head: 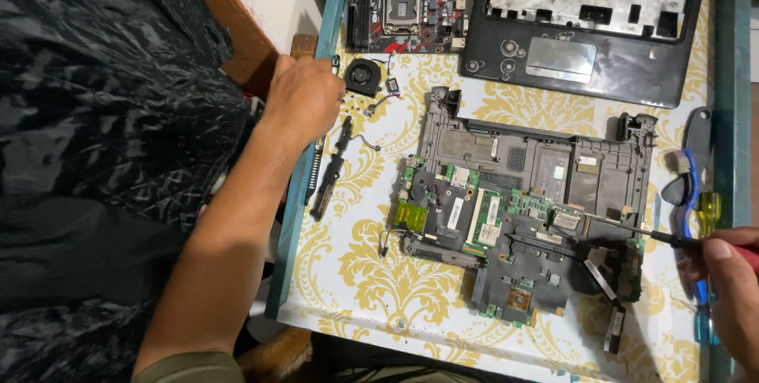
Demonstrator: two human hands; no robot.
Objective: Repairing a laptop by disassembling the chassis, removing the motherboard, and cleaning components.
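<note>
An opened laptop base with its green and black circuit board lies on a white cloth with a gold pattern. My right hand at the right edge grips a screwdriver, and the thin shaft's tip rests on the board near a metal bracket. My left hand sits with curled fingers at the table's left edge, next to a small round black fan. Whether the left hand holds anything is hidden.
A desktop motherboard and a black laptop palm-rest cover lie at the far side. A long black speaker strip with a wire lies left of the laptop. A blue toothbrush and a yellow-handled tool lie right. The table has a teal rim.
</note>
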